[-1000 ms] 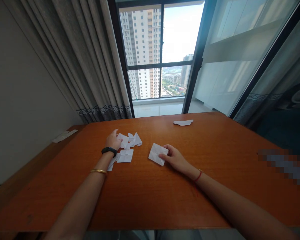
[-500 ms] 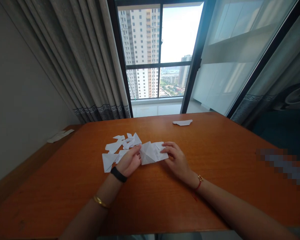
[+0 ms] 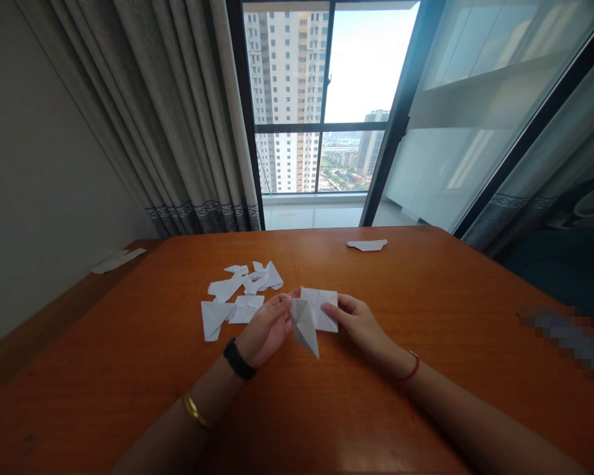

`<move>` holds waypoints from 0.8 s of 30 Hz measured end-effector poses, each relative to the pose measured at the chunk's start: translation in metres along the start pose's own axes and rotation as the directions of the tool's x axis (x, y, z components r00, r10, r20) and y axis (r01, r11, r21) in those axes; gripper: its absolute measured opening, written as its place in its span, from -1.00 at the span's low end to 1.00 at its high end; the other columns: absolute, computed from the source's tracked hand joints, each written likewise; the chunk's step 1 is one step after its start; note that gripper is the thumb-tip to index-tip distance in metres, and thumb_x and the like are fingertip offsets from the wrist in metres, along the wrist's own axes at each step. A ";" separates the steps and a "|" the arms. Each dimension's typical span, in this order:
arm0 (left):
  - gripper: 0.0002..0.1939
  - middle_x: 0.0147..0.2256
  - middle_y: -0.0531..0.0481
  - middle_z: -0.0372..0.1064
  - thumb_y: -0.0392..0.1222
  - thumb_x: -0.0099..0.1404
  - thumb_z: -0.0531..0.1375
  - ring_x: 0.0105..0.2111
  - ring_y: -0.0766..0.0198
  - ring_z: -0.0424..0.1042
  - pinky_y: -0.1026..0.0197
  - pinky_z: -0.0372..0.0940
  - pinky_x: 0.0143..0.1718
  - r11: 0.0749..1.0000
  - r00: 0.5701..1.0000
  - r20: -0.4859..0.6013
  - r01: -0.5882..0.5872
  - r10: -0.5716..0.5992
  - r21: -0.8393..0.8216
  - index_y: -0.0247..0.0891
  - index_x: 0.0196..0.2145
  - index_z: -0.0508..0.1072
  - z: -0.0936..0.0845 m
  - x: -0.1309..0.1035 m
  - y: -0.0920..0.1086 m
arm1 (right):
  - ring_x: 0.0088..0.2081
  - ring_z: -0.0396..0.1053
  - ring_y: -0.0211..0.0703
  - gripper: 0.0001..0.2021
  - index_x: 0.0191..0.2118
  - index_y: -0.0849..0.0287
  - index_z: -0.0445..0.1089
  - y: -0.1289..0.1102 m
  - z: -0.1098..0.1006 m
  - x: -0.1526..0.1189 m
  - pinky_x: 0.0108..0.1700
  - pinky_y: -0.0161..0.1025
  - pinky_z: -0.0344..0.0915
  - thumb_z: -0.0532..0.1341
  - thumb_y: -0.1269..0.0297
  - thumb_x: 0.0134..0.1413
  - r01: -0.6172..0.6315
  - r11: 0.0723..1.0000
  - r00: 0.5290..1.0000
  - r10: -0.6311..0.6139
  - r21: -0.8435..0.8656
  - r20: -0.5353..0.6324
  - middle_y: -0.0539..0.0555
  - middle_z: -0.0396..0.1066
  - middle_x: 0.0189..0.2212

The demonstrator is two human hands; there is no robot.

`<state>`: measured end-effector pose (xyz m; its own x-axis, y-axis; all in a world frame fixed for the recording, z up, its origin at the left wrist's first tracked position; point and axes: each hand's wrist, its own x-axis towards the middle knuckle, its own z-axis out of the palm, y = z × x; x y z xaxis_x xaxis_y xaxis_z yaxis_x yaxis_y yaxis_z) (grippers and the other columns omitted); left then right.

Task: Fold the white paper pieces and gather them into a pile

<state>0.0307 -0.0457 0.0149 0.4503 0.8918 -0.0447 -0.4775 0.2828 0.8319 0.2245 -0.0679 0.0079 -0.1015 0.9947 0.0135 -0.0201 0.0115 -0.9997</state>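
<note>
A creased sheet of folded white paper [image 3: 321, 307] is held up between my two hands, above the table. My left hand [image 3: 268, 328] pinches its left side, where a pointed flap hangs down toward me. On the right, my right hand [image 3: 359, 323] grips the squarish part, thumb on the front face and fingers behind. To the left lies a loose group of folded white paper pieces [image 3: 222, 289], several of them overlapping. Parts of the held paper are covered by my fingers.
The brown wooden table [image 3: 178, 396] spreads beneath my arms. Another folded white paper [image 3: 367, 245] lies near its far edge. More pale paper [image 3: 119, 260] rests at the far left, by the wall. Curtains [image 3: 198, 132] and a window stand beyond.
The pointed flap, which lay across the paper before, now hangs down at the left. My right thumb has come onto the paper's front. The view has shifted slightly.
</note>
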 end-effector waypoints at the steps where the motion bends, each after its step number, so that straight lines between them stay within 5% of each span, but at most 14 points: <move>1: -0.71 -0.13 -0.10 0.39 -0.03 0.10 0.32 -0.15 0.17 0.40 0.15 0.32 -0.14 1.000 1.000 0.005 0.006 -0.006 0.004 -0.27 -0.41 0.36 0.002 -0.001 -0.002 | -0.40 0.32 -0.20 -0.62 -0.28 0.22 0.44 0.001 0.002 -0.001 -0.35 -0.28 0.23 0.29 -0.02 -0.08 -0.013 1.000 0.999 0.013 0.003 0.035 0.05 0.45 -0.37; 6: -0.70 -0.36 0.03 0.37 -0.06 0.08 0.35 -0.37 0.33 0.35 0.28 0.28 -0.33 0.991 0.985 -0.150 -0.072 0.089 0.116 -0.28 -0.38 0.34 0.002 0.001 -0.017 | -0.60 0.10 -0.34 -0.55 -0.38 0.22 0.41 0.005 0.013 -0.008 -0.55 -0.35 0.01 0.10 -0.13 0.09 -0.028 0.999 0.989 0.032 -0.024 0.147 -0.06 0.27 -0.62; 9: -0.70 -0.43 0.08 0.31 -0.03 0.13 0.31 -0.42 0.37 0.32 0.32 0.25 -0.38 0.967 0.960 -0.206 -0.147 0.190 0.207 -0.27 -0.35 0.31 -0.001 0.004 -0.022 | -0.56 0.18 -0.29 -0.55 -0.41 0.20 0.40 0.006 0.015 -0.010 -0.50 -0.33 0.08 0.10 -0.14 0.10 0.004 0.999 0.989 0.004 -0.053 0.145 -0.04 0.30 -0.61; 12: -0.69 -0.27 0.01 0.36 -0.03 0.18 0.26 -0.28 0.30 0.38 0.27 0.28 -0.27 0.942 0.955 -0.158 -0.204 0.252 0.268 -0.24 -0.24 0.29 -0.001 0.004 -0.023 | -0.43 0.30 -0.21 -0.64 -0.28 0.20 0.43 0.005 0.016 -0.010 -0.38 -0.29 0.19 0.25 -0.03 -0.02 0.018 0.997 0.995 -0.010 -0.078 0.101 0.02 0.43 -0.42; 16: -0.44 0.05 -0.16 0.24 -0.09 0.23 0.21 0.02 0.14 0.30 0.08 0.20 0.04 0.885 0.957 -0.020 -0.260 0.290 0.387 -0.17 0.12 0.09 0.000 0.001 -0.024 | -0.43 0.30 -0.19 -0.71 -0.22 0.20 0.40 0.007 0.012 -0.007 -0.37 -0.26 0.21 0.20 0.07 0.05 0.056 0.981 0.998 -0.055 -0.185 0.010 0.03 0.43 -0.42; 21: -0.27 0.12 -0.22 0.17 -0.27 0.28 0.10 0.08 0.11 0.24 -0.03 0.10 0.13 0.754 0.968 0.080 -0.236 0.238 0.613 -0.19 0.29 -0.19 -0.005 -0.001 -0.029 | -0.32 0.27 -0.13 -0.88 -0.37 0.17 0.35 0.013 0.006 -0.002 -0.25 -0.20 0.18 0.15 0.26 0.11 0.180 0.726 0.976 -0.218 -0.664 0.027 0.08 0.39 -0.39; 24: -0.28 0.06 -0.18 0.22 -0.34 0.30 0.03 0.02 0.15 0.28 -0.01 0.12 0.11 0.667 0.961 0.100 -0.252 0.258 0.702 -0.20 0.31 -0.25 -0.007 -0.001 -0.029 | -0.33 0.23 -0.12 -0.82 -0.48 0.16 0.26 0.013 0.005 -0.002 -0.28 -0.21 0.16 0.16 0.25 0.12 0.209 0.617 0.961 -0.272 -0.759 0.044 0.07 0.34 -0.45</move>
<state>0.0387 -0.0528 -0.0133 0.3849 0.8947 0.2266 0.0978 -0.2837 0.9539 0.2197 -0.0707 -0.0046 -0.1362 0.9487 0.2853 0.7209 0.2925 -0.6283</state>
